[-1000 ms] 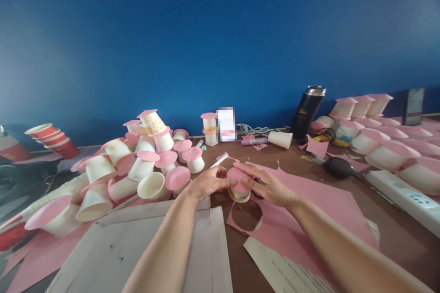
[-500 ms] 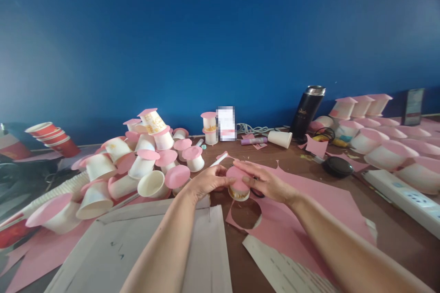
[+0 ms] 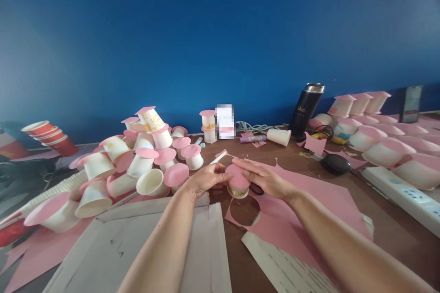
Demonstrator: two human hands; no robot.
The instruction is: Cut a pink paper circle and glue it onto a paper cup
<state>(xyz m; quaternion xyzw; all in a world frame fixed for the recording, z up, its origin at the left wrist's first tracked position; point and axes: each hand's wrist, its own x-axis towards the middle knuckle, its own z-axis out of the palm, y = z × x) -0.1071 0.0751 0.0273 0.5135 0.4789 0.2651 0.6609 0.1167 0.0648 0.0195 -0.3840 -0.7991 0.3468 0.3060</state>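
Sheeting (image 3: 110,242), pale grey and creased, lies nearest on my left, under the left forearm. To its right I log a printed sheet (image 3: 275,256) beside pink paper (image 3: 323,192) that has a round hole near its left edge. Just beyond the hole sits the paper cup (image 3: 238,192), a pink disc (image 3: 239,176) on top. Left hand (image 3: 208,181) and right hand (image 3: 270,182) hold it between them — narrow grip, fingertips at the disc's edge on either side. Whether the cup's foot touches the desk, I cannot tell. Black loop (image 3: 257,189) just under the right hand; white stick (image 3: 218,157) beyond the left.

Off to my left, a heap of disc-topped cups (image 3: 140,165); to my right, a power strip (image 3: 409,197) and a black round object (image 3: 336,164). Farther back: purple tube (image 3: 253,138), white cup (image 3: 279,137) on its side, phone (image 3: 225,121) propped upright, dark flask (image 3: 305,112) tilted — then blue wall (image 3: 220,32).
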